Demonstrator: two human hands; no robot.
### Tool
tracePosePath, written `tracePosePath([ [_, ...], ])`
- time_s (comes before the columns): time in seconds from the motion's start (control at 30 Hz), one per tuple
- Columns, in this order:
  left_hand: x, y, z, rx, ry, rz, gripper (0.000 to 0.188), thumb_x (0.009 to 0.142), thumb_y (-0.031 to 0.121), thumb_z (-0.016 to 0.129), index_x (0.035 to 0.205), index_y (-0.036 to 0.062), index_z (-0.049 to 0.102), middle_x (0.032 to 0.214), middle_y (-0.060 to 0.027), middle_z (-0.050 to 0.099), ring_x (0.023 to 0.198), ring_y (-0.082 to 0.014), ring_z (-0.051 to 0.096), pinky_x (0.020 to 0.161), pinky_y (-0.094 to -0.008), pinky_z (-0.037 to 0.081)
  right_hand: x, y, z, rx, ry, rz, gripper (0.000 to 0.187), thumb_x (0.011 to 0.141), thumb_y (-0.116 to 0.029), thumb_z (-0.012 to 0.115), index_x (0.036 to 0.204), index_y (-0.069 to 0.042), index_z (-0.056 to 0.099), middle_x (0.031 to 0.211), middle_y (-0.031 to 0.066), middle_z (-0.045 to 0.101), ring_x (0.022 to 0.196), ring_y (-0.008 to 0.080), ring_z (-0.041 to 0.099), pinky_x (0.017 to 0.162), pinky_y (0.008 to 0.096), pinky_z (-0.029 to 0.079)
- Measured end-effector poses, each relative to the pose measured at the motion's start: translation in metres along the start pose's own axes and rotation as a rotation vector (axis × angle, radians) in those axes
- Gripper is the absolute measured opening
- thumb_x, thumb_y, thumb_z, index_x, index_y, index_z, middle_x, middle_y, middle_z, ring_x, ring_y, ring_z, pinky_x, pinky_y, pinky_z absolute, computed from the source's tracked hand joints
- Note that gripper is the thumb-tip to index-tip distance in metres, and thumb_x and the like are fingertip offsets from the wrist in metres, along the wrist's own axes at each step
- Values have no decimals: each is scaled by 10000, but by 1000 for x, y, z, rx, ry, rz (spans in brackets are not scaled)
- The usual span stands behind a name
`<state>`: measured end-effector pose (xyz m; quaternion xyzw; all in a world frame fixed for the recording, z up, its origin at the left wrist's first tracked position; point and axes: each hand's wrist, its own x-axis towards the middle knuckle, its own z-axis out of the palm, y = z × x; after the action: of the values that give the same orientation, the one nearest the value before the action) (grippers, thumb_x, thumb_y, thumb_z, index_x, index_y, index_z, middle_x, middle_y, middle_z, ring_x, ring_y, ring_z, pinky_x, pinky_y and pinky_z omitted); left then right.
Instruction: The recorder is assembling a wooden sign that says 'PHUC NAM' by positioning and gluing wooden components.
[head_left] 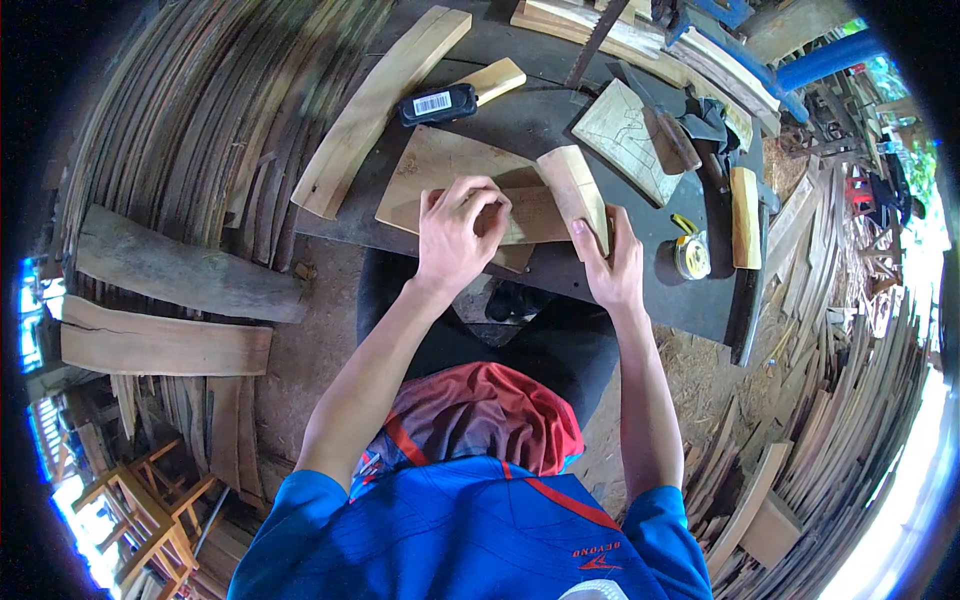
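While reaching over the near edge of a dark, flat desk (pixel 545 105), holds in the right hand (pixel 613 264) a chunky, straight-sided block of pale wood (pixel 572 190), raised in front of the right end of a flat, light-brown board (pixel 425 165). Shows a smooth-looking face on the block and a blunt far end. Runs its long axis from far left to near right, with the far end pointing away from the body and slightly leftward, and the near end tucked toward the palm. Wraps the right fingers (pixel 624 225) closely about that near end, with the thumb laid on the upper face. Curls the left hand (pixel 458 238) into a loose ring over the board, apart from the block; too unclear to say whether pinching anything slim. Has also on the desk, to the right, a squarish board (pixel 620 130) marked with drawn lines, a wooden-handled blade (pixel 679 141), a round tape measure (pixel 691 258) and a yellowish, oblong offcut (pixel 745 218); at far left, a black, rounded case (pixel 438 104) beside a long, rough-edged plank (pixel 380 115).
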<state>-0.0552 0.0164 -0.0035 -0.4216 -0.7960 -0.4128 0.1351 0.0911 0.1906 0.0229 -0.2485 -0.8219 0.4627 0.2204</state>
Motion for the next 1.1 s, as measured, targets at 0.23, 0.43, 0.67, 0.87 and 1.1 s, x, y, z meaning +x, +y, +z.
tracePosePath([
  [0.23, -3, 4, 0, 45, 36, 8, 162, 828, 131, 770, 968, 142, 689, 1054, 41, 669, 841, -163, 663, 827, -365, 410, 0, -20, -6, -69, -122, -48, 403, 973, -333, 681, 1103, 28, 555, 780, 216, 673, 699, 337, 713, 629, 400, 529],
  [0.43, 0, 0, -3, -33, -38, -30, 95, 874, 166, 767, 944, 135, 712, 1050, 46, 672, 634, -134, 584, 816, -338, 406, 0, 8, 7, 461, 25, 239, 438, 1037, -405, 570, 1152, 17, 577, 769, 51, 595, 588, 94, 534, 517, 255, 471],
  [0.67, 8, -9, -11, -48, -142, -103, 82, 900, 175, 746, 962, 129, 718, 1050, 35, 672, 649, -136, 599, 824, -344, 429, -9, 2, 14, 684, -83, 301, 401, 1071, -384, 491, 1094, 7, 579, 724, 46, 558, 581, 104, 467, 515, 293, 479],
  [0.87, 18, -16, -13, -71, -183, -74, 114, 906, 188, 740, 973, 98, 718, 1036, 8, 673, 649, -164, 608, 929, -380, 449, -16, 2, 17, 822, -80, 340, 395, 1076, -390, 461, 1053, -9, 562, 740, 64, 562, 579, 122, 476, 526, 307, 481],
  [1.1, 28, -14, -21, -141, -324, -152, 97, 894, 143, 760, 949, 64, 761, 1028, 5, 672, 591, -78, 524, 577, -245, 440, -20, 8, 19, 878, -99, 339, 379, 1080, -383, 453, 1044, -15, 540, 735, 63, 537, 592, 127, 487, 537, 311, 482],
])
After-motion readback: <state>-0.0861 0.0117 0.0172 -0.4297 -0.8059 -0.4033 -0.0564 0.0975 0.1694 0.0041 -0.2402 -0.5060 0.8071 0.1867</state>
